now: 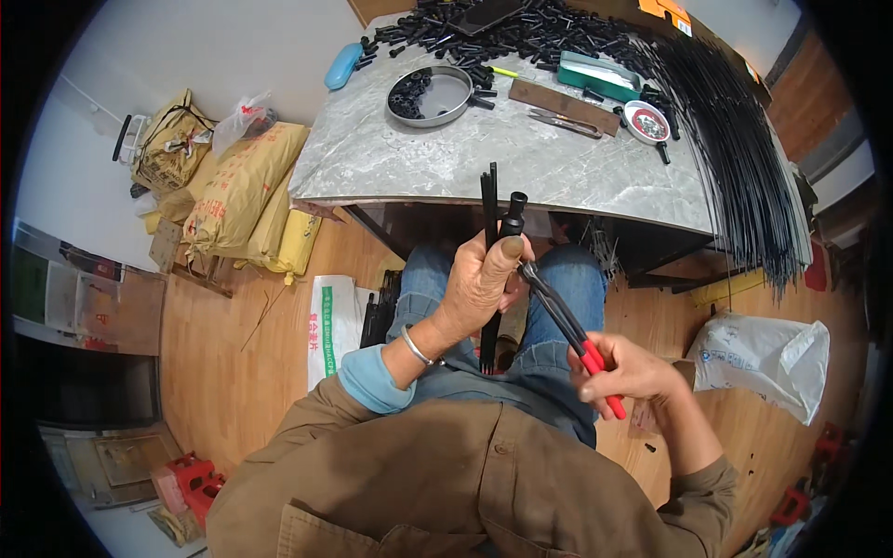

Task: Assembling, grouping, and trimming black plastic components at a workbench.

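My left hand [476, 286] is closed round a bundle of thin black rods [489, 200] standing nearly upright above my lap. Between its thumb and fingers it also grips a black cylindrical fitting [514, 216], its wider end up. My right hand [637, 370] is wrapped round the red handles of long-nosed pliers [563, 316]. The dark jaws point up and left, reaching the left hand's fingers just below the fitting. What the jaw tips touch is partly hidden by those fingers. The lower ends of the rods show below the left hand.
Ahead stands a grey marble-patterned table [372, 158]. On it lie a round metal tray [391, 104] of black parts, a heap of black fittings [539, 28], tweezers [567, 124] and long black rods [735, 139] overhanging the right edge. Sacks [242, 195] are piled left; a white bag [763, 358] lies right.
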`<state>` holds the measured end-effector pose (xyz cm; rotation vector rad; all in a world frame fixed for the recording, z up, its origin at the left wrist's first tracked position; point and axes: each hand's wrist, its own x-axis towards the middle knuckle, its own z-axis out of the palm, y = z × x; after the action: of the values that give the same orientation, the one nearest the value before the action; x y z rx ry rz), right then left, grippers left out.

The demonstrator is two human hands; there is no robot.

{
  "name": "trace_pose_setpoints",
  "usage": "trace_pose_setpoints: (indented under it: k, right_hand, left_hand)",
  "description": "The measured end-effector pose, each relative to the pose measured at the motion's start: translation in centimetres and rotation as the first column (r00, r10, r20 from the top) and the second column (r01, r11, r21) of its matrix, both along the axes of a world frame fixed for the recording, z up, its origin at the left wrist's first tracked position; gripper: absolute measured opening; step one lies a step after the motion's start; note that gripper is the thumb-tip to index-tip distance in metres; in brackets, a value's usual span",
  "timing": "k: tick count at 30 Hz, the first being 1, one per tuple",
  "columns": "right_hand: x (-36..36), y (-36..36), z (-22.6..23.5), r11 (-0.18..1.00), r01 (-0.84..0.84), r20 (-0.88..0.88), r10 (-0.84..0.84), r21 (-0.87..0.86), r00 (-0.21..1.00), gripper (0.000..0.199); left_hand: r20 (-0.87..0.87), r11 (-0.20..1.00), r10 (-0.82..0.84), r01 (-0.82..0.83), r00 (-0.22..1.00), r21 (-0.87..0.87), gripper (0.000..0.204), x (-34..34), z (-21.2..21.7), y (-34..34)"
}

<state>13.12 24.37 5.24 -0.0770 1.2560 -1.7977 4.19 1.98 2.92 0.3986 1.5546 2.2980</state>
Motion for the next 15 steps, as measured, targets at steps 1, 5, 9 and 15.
trace_pose_setpoints:
  k: [1,5,9,15]
  right_hand:
    - [-0.8,0.0,1.6,0.931,-0.056,-0.167,0.124,0.362,0.978,0.025]
    - [-0.8,-0.2,1.6,0.837,0.427,-0.721,-0.058,0.342,0.691,0.023]
    - [0.0,1.3,1.0,0.982,0.182,-0.039,-0.180,0.057,0.983,0.028]
    - [-1.4,2.6,0.8,0.995,-0.058,0.083,0.052,0.084,0.995,0.031]
  left_hand:
    - [0.010,1.000,0.024,-0.024,1.000,-0.008,0.054,0.0,0.0,-0.1]
    - [0.017,0.999,0.032,-0.033,0.999,0.020,0.053,0.1,0.1,-0.5]
    - [-0.018,0.997,-0.038,0.039,0.999,0.061,0.051,0.0,0.1,-0.2]
    - [-0.021,0.998,-0.060,0.061,0.998,0.022,0.049,0.4,0.5,0.1]
